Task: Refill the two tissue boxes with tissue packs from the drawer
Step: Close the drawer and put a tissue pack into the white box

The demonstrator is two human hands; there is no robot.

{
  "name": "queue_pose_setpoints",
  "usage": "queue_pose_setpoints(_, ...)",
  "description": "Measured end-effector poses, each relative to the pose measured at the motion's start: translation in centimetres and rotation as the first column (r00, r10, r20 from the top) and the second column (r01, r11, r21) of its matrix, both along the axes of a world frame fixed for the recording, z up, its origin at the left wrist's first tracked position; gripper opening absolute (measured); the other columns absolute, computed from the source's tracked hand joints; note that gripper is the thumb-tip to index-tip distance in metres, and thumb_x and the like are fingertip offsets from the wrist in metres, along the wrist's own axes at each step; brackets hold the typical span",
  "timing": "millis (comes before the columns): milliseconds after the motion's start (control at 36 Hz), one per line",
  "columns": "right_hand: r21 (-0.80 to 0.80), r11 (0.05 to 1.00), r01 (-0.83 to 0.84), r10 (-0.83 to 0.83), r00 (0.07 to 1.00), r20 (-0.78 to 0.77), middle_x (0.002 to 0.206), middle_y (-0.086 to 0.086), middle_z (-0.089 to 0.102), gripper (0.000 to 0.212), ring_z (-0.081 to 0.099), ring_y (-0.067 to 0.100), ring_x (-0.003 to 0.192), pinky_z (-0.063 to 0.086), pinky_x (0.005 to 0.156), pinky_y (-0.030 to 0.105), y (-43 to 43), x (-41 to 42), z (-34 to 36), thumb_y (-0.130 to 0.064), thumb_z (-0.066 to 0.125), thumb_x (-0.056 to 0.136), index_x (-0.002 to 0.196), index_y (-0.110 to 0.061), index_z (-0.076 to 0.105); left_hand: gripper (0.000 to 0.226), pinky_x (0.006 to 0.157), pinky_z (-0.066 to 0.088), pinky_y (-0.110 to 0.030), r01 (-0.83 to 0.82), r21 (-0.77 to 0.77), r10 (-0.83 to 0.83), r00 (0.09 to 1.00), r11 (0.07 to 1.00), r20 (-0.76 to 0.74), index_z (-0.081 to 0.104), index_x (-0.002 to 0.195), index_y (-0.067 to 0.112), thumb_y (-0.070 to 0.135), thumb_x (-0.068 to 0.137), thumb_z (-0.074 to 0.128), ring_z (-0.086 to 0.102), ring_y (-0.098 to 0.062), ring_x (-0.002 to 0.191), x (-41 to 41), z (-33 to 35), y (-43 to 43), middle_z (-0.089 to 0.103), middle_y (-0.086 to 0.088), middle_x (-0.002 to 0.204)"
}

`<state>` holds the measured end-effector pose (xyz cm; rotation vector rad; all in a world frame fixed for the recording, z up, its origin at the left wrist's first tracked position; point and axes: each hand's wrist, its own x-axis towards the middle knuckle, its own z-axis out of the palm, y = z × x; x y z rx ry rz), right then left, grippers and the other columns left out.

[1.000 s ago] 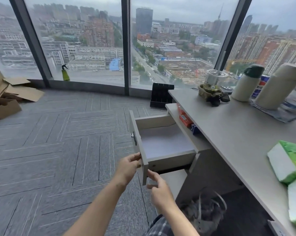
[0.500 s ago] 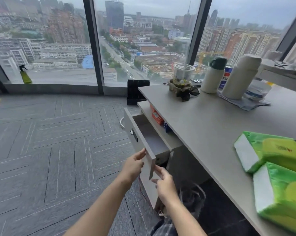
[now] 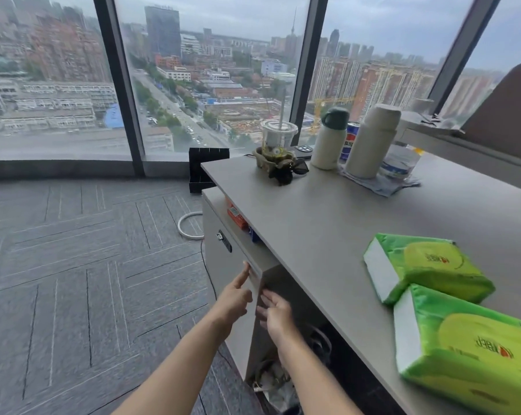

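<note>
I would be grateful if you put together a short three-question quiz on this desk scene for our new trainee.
1. True or false: the drawer is shut flush with the cabinet.
2. How many green tissue packs lie on the desk? A) one B) two C) three
3. Fill in: the left hand and right hand are both ____ at the drawer front's near edge, holding nothing.

Key
1. True.
2. B: the far tissue pack and the near tissue pack.
3. Open.
</note>
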<state>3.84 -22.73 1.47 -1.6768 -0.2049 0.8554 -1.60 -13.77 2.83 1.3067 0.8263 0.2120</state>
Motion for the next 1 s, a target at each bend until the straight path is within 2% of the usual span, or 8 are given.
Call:
queue_pose_setpoints(194,0.011,0.998,-0.058,0.057,0.998,0.005,0.152,0.009,0.039,0.053,0.039,0.022,0.139,0.034,0.072,0.007,-0.7,-0.5,1.3,0.014,0.03,0.095,0.144,-0.004,0.038,0.077,0.097,0.035,-0.04,0.049,0.005,-0.049,0.999,0.999,0.001,0.034,0.144,0.043,-0.006,0.085,0.039,0.038,-0.017,0.13,-0.3,0.3,0.3,0.035,0.013,0.151)
queue_pose_setpoints(306,0.048,0.996,-0.071,0.069,0.997,0.047,0.151,0.007,0.04,0.054,0.042,0.023,0.137,0.034,0.074,0.009,-1.0,-1.3,2.2,0.013,0.028,0.095,0.145,-0.006,0.036,0.064,0.097,0.031,-0.04,-0.003,0.016,0.003,1.0,1.0,0.021,0.043,0.142,0.032,-0.002,0.089,0.038,0.041,-0.019,0.13,-1.0,1.4,0.6,0.044,0.01,0.148)
queue_pose_setpoints(417,0.112,0.985,-0.131,0.121,0.989,0.088,0.126,-0.005,0.05,0.051,0.05,0.013,0.117,0.043,0.071,0.003,-1.9,-2.1,4.8,0.012,0.03,0.096,0.142,-0.007,0.041,0.05,0.093,0.037,-0.038,-0.121,0.022,0.12,0.991,0.992,0.058,0.053,0.133,0.025,0.001,0.091,0.039,0.05,-0.021,0.118,-2.2,2.2,0.7,0.055,0.005,0.138)
queue_pose_setpoints(500,0.119,0.985,-0.126,0.107,0.982,0.154,0.141,0.001,0.049,0.048,0.047,0.016,0.131,0.041,0.105,0.025,-2.3,-2.7,7.0,0.004,0.032,0.098,0.142,-0.011,0.042,0.042,0.095,0.039,-0.041,-0.179,0.062,0.17,0.978,0.982,0.12,0.059,0.125,0.022,0.004,0.094,0.036,0.055,-0.023,0.115,-3.4,3.8,0.3,0.061,0.003,0.129)
queue_pose_setpoints(556,0.134,0.983,-0.125,0.096,0.974,0.206,0.145,0.001,0.048,0.046,0.046,0.017,0.133,0.036,0.114,0.039,-2.5,-3.3,8.4,0.0,0.036,0.098,0.141,-0.015,0.044,0.039,0.095,0.041,-0.042,-0.186,0.072,0.171,0.97,0.98,0.174,0.061,0.12,0.021,0.005,0.094,0.037,0.058,-0.022,0.112,-4.1,5.3,-0.1,0.064,0.003,0.124)
queue_pose_setpoints(722,0.243,0.96,-0.137,0.047,0.938,0.343,0.123,-0.005,0.061,0.031,0.057,0.013,0.116,0.047,0.103,0.038,-4.5,-3.8,13.5,-0.012,0.045,0.097,0.124,-0.023,0.056,0.033,0.089,0.043,-0.039,-0.177,0.129,0.131,0.943,0.976,0.306,0.065,0.112,0.02,0.007,0.095,0.041,0.062,-0.022,0.103,-5.2,10.3,-2.5,0.069,0.001,0.116)
queue_pose_setpoints(861,0.301,0.943,-0.145,-0.025,0.868,0.497,0.116,-0.001,0.066,0.03,0.062,0.01,0.104,0.047,0.081,0.02,-8.5,-2.8,18.1,-0.008,0.048,0.093,0.115,-0.022,0.061,0.032,0.09,0.043,-0.037,-0.094,0.197,0.008,0.918,0.976,0.397,0.065,0.116,0.019,0.006,0.095,0.044,0.061,-0.021,0.099,-4.8,14.7,-5.7,0.07,-0.002,0.117)
queue_pose_setpoints(1000,0.27,0.958,-0.092,-0.109,0.756,0.645,0.109,-0.01,0.065,0.026,0.059,-0.002,0.094,0.043,0.083,0.015,-14.3,-1.4,21.5,-0.011,0.051,0.094,0.114,-0.025,0.061,0.031,0.092,0.044,-0.037,0.063,0.315,-0.19,0.901,0.947,0.391,0.064,0.117,0.024,0.009,0.094,0.05,0.062,-0.02,0.104,-3.6,17.2,-10.1,0.07,0.004,0.116)
